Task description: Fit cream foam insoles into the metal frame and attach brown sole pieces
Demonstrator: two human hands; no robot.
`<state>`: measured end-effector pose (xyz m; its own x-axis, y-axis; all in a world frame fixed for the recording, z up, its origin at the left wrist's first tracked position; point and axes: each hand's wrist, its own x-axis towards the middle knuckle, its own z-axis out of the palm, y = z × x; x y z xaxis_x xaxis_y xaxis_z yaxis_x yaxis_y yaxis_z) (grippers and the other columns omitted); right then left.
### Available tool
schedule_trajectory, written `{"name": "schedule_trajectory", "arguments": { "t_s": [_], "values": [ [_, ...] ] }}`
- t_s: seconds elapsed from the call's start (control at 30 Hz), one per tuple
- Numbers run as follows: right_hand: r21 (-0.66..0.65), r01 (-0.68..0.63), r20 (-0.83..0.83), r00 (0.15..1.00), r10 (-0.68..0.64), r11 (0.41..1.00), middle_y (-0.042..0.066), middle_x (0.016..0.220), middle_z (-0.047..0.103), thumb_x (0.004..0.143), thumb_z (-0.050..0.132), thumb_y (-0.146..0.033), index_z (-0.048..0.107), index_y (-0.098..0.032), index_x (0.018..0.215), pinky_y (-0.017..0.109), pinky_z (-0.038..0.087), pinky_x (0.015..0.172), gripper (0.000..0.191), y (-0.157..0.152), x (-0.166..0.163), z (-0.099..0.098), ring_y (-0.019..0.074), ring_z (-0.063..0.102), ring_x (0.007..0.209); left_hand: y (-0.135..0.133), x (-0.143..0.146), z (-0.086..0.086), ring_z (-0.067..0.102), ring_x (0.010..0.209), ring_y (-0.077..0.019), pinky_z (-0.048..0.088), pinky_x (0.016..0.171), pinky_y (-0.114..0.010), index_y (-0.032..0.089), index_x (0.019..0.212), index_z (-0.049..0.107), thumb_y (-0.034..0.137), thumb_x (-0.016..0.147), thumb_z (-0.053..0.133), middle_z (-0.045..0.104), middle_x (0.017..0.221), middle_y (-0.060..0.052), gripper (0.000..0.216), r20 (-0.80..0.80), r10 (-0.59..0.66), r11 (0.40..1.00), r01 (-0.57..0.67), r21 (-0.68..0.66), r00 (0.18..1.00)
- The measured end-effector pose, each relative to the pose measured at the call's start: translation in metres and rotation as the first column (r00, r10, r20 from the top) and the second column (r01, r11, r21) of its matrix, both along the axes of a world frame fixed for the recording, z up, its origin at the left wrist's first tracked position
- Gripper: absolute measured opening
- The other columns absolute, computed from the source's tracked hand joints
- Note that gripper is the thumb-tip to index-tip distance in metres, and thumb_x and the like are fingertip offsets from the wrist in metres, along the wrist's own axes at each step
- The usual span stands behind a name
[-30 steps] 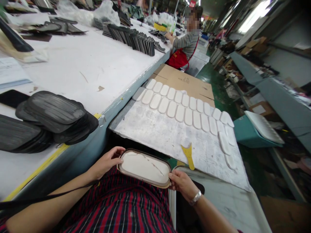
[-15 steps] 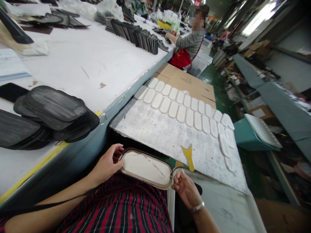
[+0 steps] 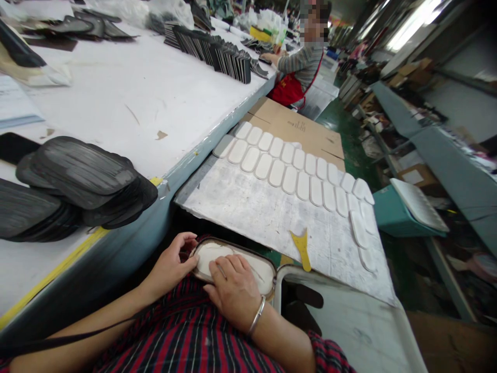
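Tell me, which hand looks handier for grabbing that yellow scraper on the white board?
Probably the right hand. It lies flat on the white pad on the lap, on the side nearer the yellow scraper. The left hand grips the pad's far end, beside the table edge.

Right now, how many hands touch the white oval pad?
2: the left hand holds the left end of the white oval pad; the right hand lies flat on top.

The oval pad [image 3: 264, 272] looks matt white, like foam, with a brown rim; the dark soles [image 3: 81, 173] look ridged, dull rubber; the scraper [image 3: 302, 249] is smooth yellow plastic; the board [image 3: 295, 124] is plain cardboard
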<state>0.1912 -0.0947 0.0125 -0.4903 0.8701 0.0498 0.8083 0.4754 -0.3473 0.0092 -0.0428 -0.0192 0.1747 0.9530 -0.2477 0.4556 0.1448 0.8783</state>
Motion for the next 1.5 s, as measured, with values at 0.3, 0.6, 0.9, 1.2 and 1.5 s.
{"name": "schedule_trajectory", "arguments": {
  "t_s": [0.3, 0.6, 0.9, 1.2, 1.5],
  "values": [
    [-0.014, 0.011, 0.044, 0.999, -0.011, 1.000, 0.008, 0.106, 0.053, 0.079, 0.059, -0.050, 0.051, -0.017, 0.111, 0.045, 0.027, 0.102, 0.047, 0.001, -0.002, 0.005, 0.0236, 0.042, 0.102, 0.007, -0.013, -0.011, 0.054, 0.095, -0.0224, 0.045, 0.085, -0.038, 0.021, 0.109, 0.050, 0.036, 0.074, 0.059, 0.057, 0.100, -0.004, 0.039, 0.308, -0.008, 0.976, 0.074, -0.205, 0.951],
    [-0.005, -0.007, 0.069, 0.998, 0.008, 1.000, 0.009, 0.102, 0.053, 0.077, 0.060, -0.052, 0.053, -0.016, 0.106, 0.046, 0.024, 0.104, 0.047, 0.004, -0.005, 0.007, 0.0240, 0.043, 0.100, 0.017, -0.024, -0.031, 0.057, 0.073, -0.0154, 0.047, 0.068, -0.029, 0.019, 0.095, 0.054, 0.036, 0.075, 0.064, 0.059, 0.083, -0.003, 0.028, 0.664, 0.170, 0.822, 0.266, -0.503, 0.728],
    [-0.011, -0.020, 0.080, 0.997, 0.021, 1.000, 0.009, 0.102, 0.053, 0.077, 0.059, -0.052, 0.053, -0.015, 0.106, 0.047, 0.021, 0.106, 0.047, 0.004, -0.003, 0.007, 0.0249, 0.044, 0.100, 0.035, -0.016, -0.026, 0.053, 0.079, -0.0159, 0.045, 0.069, -0.027, 0.018, 0.076, 0.049, 0.035, 0.067, 0.069, 0.054, 0.088, -0.001, 0.027, 0.469, -0.131, 0.927, 0.275, -0.254, 0.874],
    [-0.166, 0.181, -0.243, 0.945, -0.218, 0.969, 0.013, 0.118, 0.052, 0.075, 0.058, -0.055, 0.023, -0.012, 0.137, 0.049, 0.023, 0.105, 0.083, -0.005, 0.008, 0.007, 0.0254, 0.047, 0.109, 0.038, -0.017, -0.027, 0.053, 0.076, -0.0180, 0.046, 0.067, -0.027, 0.021, 0.086, 0.054, 0.038, 0.069, 0.068, 0.056, 0.081, 0.001, 0.028, 0.301, -0.210, 0.934, 0.281, -0.219, 0.930],
    [0.089, 0.376, -0.467, 0.834, -0.295, 0.923, 0.011, 0.121, 0.053, 0.083, 0.051, -0.030, 0.038, -0.015, 0.128, 0.046, 0.024, 0.108, 0.049, -0.011, 0.035, 0.015, 0.0215, 0.045, 0.117, 0.042, -0.027, -0.040, 0.056, 0.094, -0.0257, 0.049, 0.079, -0.035, 0.021, 0.108, 0.049, 0.045, 0.070, 0.066, 0.059, 0.100, -0.006, 0.048, 0.042, -0.331, 0.943, 0.332, -0.015, 0.943]
  ]
}}
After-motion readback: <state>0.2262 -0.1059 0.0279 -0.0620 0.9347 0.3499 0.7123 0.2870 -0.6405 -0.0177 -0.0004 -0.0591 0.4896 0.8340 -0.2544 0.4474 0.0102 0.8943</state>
